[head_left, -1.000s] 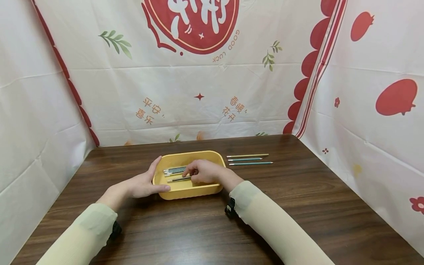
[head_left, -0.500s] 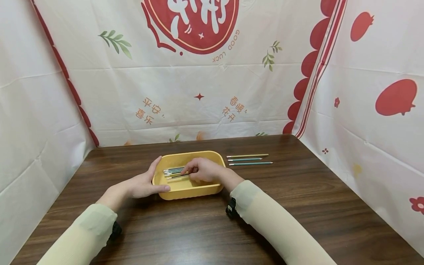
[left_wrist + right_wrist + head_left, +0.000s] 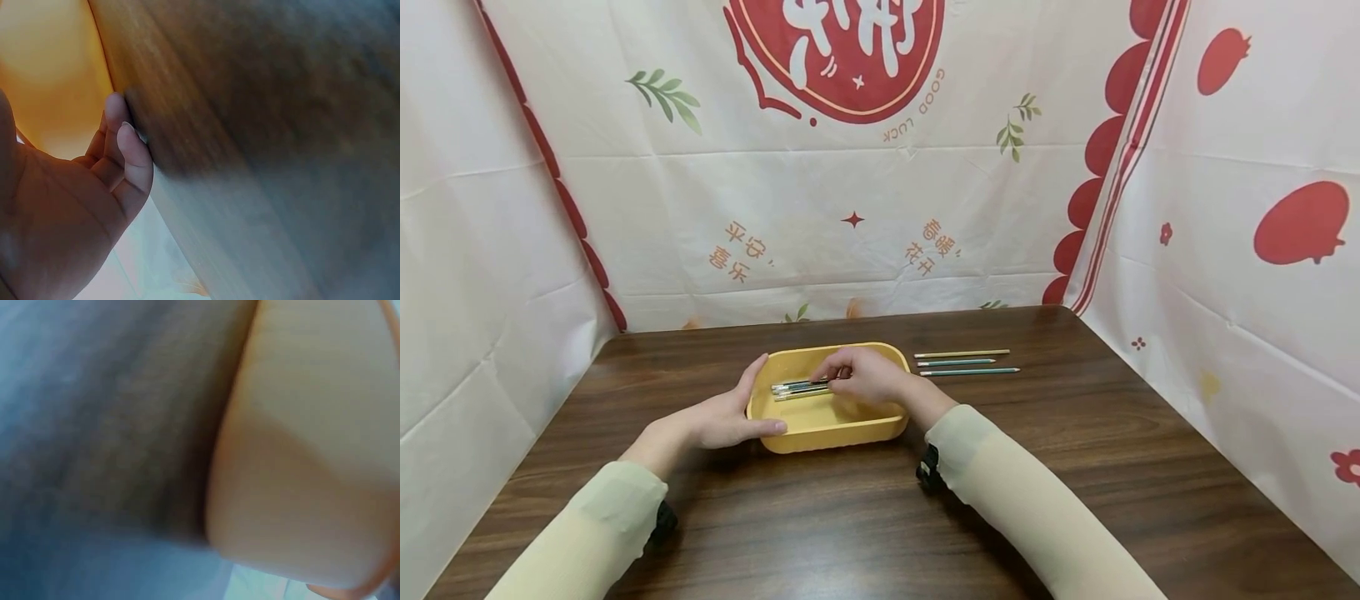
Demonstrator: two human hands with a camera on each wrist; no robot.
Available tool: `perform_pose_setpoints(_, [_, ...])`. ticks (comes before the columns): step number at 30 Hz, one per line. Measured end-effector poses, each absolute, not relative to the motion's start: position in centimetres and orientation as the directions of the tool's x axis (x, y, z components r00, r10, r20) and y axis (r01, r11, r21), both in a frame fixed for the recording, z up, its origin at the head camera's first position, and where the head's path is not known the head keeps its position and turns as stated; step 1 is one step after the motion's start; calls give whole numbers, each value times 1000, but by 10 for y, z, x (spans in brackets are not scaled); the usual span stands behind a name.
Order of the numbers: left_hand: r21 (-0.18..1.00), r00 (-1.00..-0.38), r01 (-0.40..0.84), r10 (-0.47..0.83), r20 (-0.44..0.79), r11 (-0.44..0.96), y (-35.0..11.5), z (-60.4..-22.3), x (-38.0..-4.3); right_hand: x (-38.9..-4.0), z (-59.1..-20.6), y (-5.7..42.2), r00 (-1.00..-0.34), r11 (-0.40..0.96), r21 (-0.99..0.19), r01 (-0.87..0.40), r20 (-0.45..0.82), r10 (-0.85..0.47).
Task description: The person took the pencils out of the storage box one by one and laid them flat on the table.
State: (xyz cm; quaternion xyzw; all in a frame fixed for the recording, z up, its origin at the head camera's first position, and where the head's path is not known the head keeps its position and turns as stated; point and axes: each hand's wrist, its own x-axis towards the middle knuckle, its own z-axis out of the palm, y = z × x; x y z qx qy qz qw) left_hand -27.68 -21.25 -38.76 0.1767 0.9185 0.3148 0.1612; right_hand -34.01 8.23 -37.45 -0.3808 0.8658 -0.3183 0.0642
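Note:
A yellow plastic basket (image 3: 835,440) stands on the wooden table with several pencils (image 3: 797,390) lying side by side near its back left. My left hand (image 3: 724,419) holds the basket's left end, its thumb over the front rim. The left wrist view shows curled fingers of that hand (image 3: 62,212) against the basket's outer wall. Inside the basket, my right hand (image 3: 868,377) has its bent fingertips on the pencils and covers their right ends. In the right wrist view the basket's wall (image 3: 300,431) fills the right side, and the hand is mostly hidden.
To the right of the basket, a yellowish pencil (image 3: 962,354) and two teal pencils (image 3: 957,362) lie in parallel on the table (image 3: 820,525). A printed white cloth (image 3: 775,192) encloses the back and both sides.
The near pencil in the basket has slid back against the others. My right hand has shifted slightly back with it. The left hand keeps its hold on the basket.

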Motion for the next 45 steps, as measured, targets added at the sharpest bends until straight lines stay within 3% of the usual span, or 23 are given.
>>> perform_pose_setpoints(18, [637, -884, 212, 423, -198, 741, -213, -386, -277, -329, -343, 121, -724, 535, -537, -652, 233, -649])
perform_pose_setpoints(45, [629, -887, 229, 426, -179, 742, -214, -388, -278, -328, -352, 226, -824, 622, -553, -554, 259, -504])
